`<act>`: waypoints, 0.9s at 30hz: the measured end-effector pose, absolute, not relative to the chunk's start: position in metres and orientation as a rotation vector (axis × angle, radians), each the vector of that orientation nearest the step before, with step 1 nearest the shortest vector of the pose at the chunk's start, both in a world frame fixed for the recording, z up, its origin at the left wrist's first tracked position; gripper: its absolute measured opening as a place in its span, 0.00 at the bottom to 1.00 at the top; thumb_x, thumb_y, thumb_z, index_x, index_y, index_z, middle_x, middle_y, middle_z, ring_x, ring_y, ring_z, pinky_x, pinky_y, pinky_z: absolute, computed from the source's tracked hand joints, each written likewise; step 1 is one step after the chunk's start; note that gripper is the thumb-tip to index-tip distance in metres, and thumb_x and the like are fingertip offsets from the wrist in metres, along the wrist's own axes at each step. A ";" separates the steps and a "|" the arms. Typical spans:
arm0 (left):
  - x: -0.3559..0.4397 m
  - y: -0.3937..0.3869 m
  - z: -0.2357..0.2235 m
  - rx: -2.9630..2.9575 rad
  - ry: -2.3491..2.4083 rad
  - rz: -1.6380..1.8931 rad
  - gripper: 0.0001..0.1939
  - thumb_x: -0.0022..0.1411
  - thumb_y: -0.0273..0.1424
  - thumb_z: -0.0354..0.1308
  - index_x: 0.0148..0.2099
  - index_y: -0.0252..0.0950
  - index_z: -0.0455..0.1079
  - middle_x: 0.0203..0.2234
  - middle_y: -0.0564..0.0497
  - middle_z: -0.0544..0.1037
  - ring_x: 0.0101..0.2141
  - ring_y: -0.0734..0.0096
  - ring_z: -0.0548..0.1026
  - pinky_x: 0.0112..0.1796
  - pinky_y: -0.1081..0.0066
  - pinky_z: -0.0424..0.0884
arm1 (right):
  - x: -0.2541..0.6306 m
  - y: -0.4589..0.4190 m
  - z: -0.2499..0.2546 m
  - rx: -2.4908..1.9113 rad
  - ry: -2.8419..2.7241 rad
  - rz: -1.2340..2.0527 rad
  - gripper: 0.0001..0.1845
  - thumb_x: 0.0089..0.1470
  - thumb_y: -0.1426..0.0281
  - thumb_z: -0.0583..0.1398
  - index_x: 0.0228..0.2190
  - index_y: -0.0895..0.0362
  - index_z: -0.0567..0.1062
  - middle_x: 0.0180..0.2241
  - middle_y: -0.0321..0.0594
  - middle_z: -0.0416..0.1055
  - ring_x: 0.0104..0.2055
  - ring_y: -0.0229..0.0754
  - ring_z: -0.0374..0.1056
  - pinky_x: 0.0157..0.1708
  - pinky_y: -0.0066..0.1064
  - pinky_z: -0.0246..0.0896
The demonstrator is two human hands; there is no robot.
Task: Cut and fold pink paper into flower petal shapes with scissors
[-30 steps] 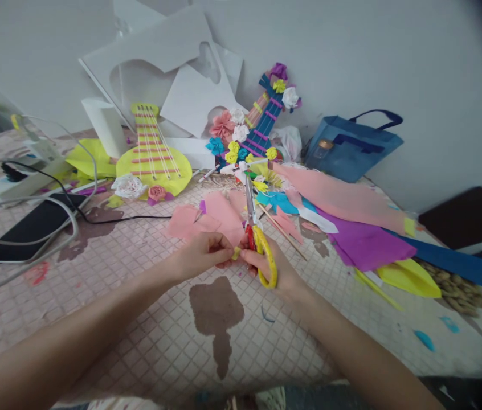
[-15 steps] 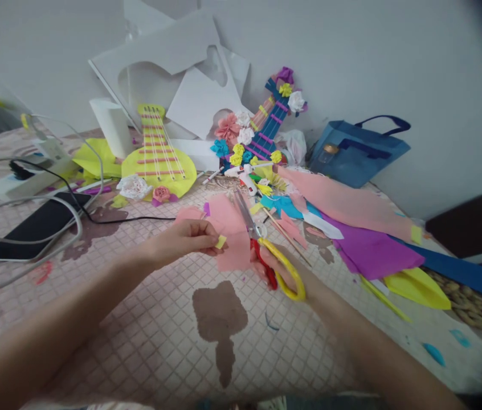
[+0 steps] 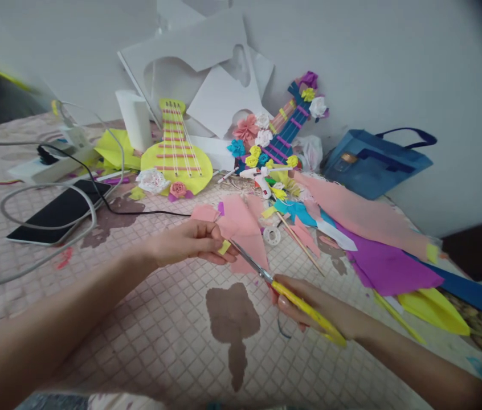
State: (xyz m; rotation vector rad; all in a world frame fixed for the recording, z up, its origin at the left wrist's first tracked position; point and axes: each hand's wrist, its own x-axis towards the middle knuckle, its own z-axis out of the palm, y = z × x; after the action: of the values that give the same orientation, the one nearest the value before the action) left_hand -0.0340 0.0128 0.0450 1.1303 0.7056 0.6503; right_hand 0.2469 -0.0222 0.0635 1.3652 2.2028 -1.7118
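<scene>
Over the remote feed, I hold a small yellow scrap at the near left edge of the pink paper — my left hand pinches it between thumb and fingertips, the other fingers curled in. My right hand, nearer than the pink paper and off to its right, has its fingers wrapped round the handles of the yellow-and-red scissors; the blades slant across the paper's near part, tips just beside the scrap, though I cannot tell whether they touch it. A white tape roll lies just right of the pink paper, with a thin wooden stick past it. Beyond the paper I see a white glue gun and, farther back to the left, a yellow paper guitar strung in white. Purple paper spreads well to the right — a blue bag stands behind it.
</scene>
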 end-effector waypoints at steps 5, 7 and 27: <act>-0.037 0.013 0.042 1.102 0.698 0.649 0.11 0.58 0.31 0.58 0.29 0.32 0.61 0.38 0.44 0.78 0.41 0.65 0.77 0.43 0.66 0.71 | 0.241 -0.022 0.067 1.342 2.304 -1.601 0.14 0.55 0.58 0.54 0.30 0.56 0.61 0.27 0.33 0.58 0.25 0.32 0.55 0.21 0.22 0.54; -0.037 0.014 0.041 1.094 0.698 0.646 0.11 0.58 0.31 0.58 0.30 0.32 0.61 0.38 0.43 0.78 0.41 0.65 0.77 0.42 0.67 0.72 | 0.239 -0.021 0.068 1.334 2.333 -1.601 0.13 0.55 0.61 0.55 0.28 0.57 0.60 0.26 0.33 0.59 0.25 0.31 0.54 0.22 0.23 0.53; -0.038 0.015 0.040 1.031 0.697 0.624 0.10 0.58 0.31 0.59 0.29 0.32 0.62 0.35 0.44 0.79 0.40 0.66 0.77 0.42 0.70 0.72 | 0.237 -0.018 0.065 1.402 2.324 -1.510 0.10 0.53 0.73 0.54 0.24 0.56 0.58 0.21 0.30 0.60 0.22 0.31 0.53 0.21 0.24 0.47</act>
State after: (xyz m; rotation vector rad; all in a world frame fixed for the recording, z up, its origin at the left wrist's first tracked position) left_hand -0.0383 0.0149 0.0396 1.0309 0.6975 0.6241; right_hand 0.2368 -0.0176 0.0654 1.4018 2.3238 -1.5102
